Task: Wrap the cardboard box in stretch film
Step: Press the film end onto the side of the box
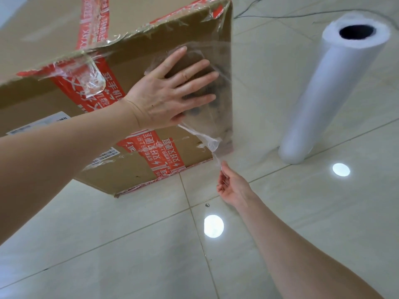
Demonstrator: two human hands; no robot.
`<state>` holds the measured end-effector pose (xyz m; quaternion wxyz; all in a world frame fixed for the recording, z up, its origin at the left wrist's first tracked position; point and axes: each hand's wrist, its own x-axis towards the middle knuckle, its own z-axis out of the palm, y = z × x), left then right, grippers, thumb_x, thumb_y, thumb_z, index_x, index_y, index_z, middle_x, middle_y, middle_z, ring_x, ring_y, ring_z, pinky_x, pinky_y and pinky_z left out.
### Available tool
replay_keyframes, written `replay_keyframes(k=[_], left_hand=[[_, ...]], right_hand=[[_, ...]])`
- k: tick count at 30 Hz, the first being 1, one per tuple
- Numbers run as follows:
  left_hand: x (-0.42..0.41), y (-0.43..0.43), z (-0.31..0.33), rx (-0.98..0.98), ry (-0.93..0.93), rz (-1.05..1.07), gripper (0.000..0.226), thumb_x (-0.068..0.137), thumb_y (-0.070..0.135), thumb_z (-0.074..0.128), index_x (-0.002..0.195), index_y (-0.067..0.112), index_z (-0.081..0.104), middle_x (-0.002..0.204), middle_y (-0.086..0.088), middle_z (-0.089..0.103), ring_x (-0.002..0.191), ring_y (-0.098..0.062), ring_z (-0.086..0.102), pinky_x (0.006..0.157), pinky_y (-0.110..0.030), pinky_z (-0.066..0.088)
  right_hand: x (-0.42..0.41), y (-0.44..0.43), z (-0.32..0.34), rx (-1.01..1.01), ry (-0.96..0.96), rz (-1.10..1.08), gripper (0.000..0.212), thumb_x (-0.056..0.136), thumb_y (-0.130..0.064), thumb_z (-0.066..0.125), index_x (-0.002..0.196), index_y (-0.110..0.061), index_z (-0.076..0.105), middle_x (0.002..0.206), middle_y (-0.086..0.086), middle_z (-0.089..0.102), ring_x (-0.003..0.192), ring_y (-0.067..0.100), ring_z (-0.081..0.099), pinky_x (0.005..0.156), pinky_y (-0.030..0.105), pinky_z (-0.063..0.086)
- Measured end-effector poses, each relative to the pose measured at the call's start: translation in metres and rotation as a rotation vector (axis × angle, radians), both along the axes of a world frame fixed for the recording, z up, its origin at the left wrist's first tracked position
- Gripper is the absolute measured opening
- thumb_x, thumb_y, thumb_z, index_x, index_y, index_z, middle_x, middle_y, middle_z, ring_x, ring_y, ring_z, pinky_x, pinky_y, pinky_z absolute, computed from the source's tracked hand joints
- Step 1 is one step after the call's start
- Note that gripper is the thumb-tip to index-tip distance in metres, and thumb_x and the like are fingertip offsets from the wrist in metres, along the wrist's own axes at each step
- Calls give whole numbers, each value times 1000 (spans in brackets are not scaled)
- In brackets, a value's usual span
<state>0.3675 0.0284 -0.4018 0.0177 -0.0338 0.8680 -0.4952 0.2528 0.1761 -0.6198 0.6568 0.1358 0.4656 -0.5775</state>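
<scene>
A large brown cardboard box (138,61) with red printed tape stands on the tiled floor at the upper left. A sheet of clear stretch film (220,61) lies over the box's near-right side and runs toward the roll. My left hand (170,91) is spread flat against that side, pressing the film onto the cardboard. The film's lower edge is bunched into a thin strand (212,145) near the box's bottom corner. My right hand (232,186) pinches the end of this strand just below the corner. The roll of stretch film (328,98) stands upright to the right.
Glossy pale floor tiles (129,244) fill the lower part of the view, with bright reflections of ceiling lamps. A thin dark cable (280,17) runs across the floor behind the roll. White labels with barcodes are stuck on the box's lower left side.
</scene>
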Motion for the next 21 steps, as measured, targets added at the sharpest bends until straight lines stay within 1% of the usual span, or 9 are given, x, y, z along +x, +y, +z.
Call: replay_keyframes(k=[3,6,9,11,13,14,17,19,21], left_hand=[[3,0,1,-27,-51,5,75,89,54,43,153,30,13,160,-10,1,146,-33,3,113,-59,-3],[8,-1,0,-71,-109,-1,79,87,60,45,152,31,13,160,-9,0,147,-32,5,113,-60,0],[13,-2,-1,-90,-169,-1,74,88,58,42,152,34,13,160,-9,-4,146,-31,-1,112,-62,-3],[16,-3,-3,-79,-208,9,69,90,56,38,151,35,14,160,-9,-8,146,-31,-9,111,-63,-5],[18,-4,-2,-56,-255,6,65,91,53,38,151,34,20,160,-9,-6,144,-30,-15,112,-63,-6],[19,-5,-2,-35,-279,-5,62,90,51,41,149,33,28,160,-10,1,145,-30,-10,113,-63,-5],[25,-4,-6,67,-324,-77,49,84,37,60,130,24,58,152,-11,35,144,-31,21,116,-59,1],[27,4,-22,116,-345,-132,40,79,28,66,117,18,67,141,-12,50,138,-32,36,117,-56,6],[25,18,-46,184,-323,-176,31,82,16,59,112,16,69,129,-13,59,128,-31,49,117,-53,19]], right_hand=[[4,-15,4,74,41,29,18,84,-26,72,80,-12,62,67,0,60,55,7,42,49,18,31],[9,-29,5,98,32,12,17,84,-22,73,78,-9,63,68,1,62,53,7,45,51,18,31],[15,-39,3,76,-64,-26,16,83,-21,72,78,-9,64,66,0,61,55,6,49,48,17,33],[17,-43,0,49,-148,-52,13,84,-20,71,81,-10,63,66,-1,61,58,6,52,45,15,36],[19,-45,-2,52,-167,-48,10,85,-18,70,81,-11,64,63,-1,64,59,5,54,45,15,37],[19,-45,-3,61,-162,-42,10,84,-17,71,80,-11,65,60,-2,65,58,5,54,45,15,37],[19,-48,-4,81,-137,-28,12,81,-17,74,75,-11,65,58,-3,63,55,5,51,44,16,37],[17,-48,-4,84,-126,-18,14,80,-17,75,74,-11,64,61,-3,62,54,5,51,42,16,37],[16,-48,-3,89,-115,-1,17,79,-18,76,71,-11,63,61,-3,60,54,6,50,42,17,37]])
